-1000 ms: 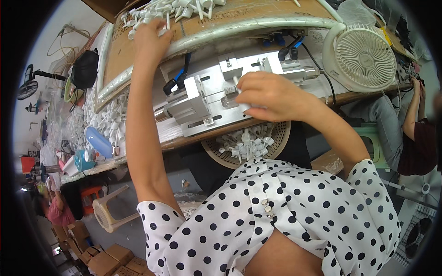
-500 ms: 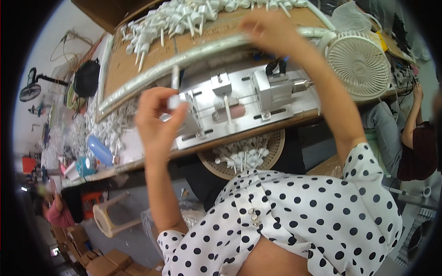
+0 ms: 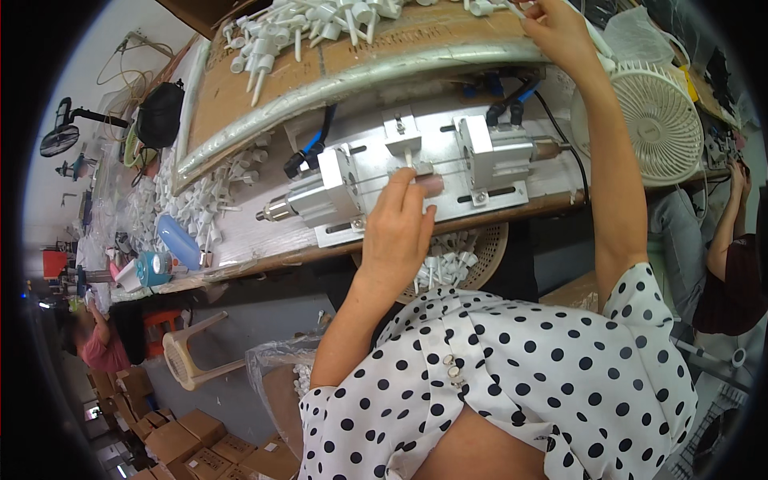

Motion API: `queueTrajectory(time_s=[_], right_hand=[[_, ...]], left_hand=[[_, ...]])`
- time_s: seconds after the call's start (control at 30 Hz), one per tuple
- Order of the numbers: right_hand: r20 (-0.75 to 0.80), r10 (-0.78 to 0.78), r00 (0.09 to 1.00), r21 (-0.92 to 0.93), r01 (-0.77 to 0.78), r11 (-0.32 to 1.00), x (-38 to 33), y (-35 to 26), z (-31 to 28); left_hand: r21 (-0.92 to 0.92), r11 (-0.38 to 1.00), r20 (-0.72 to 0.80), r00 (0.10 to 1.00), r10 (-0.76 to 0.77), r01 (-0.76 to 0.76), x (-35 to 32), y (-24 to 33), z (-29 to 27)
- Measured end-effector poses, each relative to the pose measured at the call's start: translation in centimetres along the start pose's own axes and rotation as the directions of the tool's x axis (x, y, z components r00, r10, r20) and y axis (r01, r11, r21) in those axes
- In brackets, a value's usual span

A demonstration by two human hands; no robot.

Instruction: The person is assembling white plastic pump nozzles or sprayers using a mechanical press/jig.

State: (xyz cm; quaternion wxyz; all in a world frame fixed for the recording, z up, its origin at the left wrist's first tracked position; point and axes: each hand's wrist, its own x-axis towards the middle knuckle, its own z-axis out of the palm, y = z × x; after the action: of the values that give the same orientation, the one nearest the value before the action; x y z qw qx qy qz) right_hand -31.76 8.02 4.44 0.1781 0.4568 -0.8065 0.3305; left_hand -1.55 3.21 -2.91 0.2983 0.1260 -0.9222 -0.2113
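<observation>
A silver metal fixture (image 3: 436, 196) lies along the table's front edge, with a cylinder-like block at each end. My left hand (image 3: 396, 232) is over its middle, fingers curled at the lower end of a white stemmed cap (image 3: 409, 154) whose stem points away from me; the cap end is hidden under my fingers. Up at the far right, my right hand (image 3: 560, 34) reaches over the cardboard tray (image 3: 400, 40), fingertips pinched on a thin white piece like the other stemmed caps, partly cut off by the picture's edge.
White stemmed caps (image 3: 328, 20) are heaped on the tray, and more lie loose at the left (image 3: 188, 208). A basket (image 3: 498, 248) of them sits below the table edge. A white fan (image 3: 652, 120) stands right; a blue bottle (image 3: 178, 240) lies left. Other people work at both sides.
My left hand has moved right, from the fixture's left block to its middle. My right hand has gone further right along the tray and now pinches a white piece. The view has shifted slightly.
</observation>
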Motion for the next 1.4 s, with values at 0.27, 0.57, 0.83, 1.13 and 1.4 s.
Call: queueTrajectory(time_s=[0.27, 0.57, 0.83, 1.13, 1.4], right_hand=[[0.404, -0.179, 0.897, 0.909, -0.372, 0.187, -5.7, -4.4, -1.3], [0.388, -0.324, 0.863, 0.827, -0.171, 0.535, -12.5, -10.7, -1.1], [0.162, -0.617, 0.77, 0.415, 0.514, 0.751, -14.6, -11.4, 3.3], [0.206, -0.639, 0.742, 0.536, 0.461, 0.707, -13.6, -11.2, 2.3], [0.022, -0.154, 0.988, -0.156, 0.155, 0.975, 1.5, -1.0, 2.5]], left_hand=[[-0.154, 0.988, 0.214, 0.976, 0.029, 0.004, 1.9, -1.5, -2.1], [0.435, 0.889, -0.291, 0.957, -0.009, 0.141, 13.5, -17.0, -10.3], [0.617, 0.699, -0.137, 0.925, -0.355, 0.361, 16.2, -16.4, -9.4], [-0.09, 0.925, -0.111, 0.919, -0.377, 0.369, 11.3, -11.4, -11.7], [-0.355, 0.926, -0.134, 0.973, -0.185, 0.127, 2.6, -0.8, -5.7]])
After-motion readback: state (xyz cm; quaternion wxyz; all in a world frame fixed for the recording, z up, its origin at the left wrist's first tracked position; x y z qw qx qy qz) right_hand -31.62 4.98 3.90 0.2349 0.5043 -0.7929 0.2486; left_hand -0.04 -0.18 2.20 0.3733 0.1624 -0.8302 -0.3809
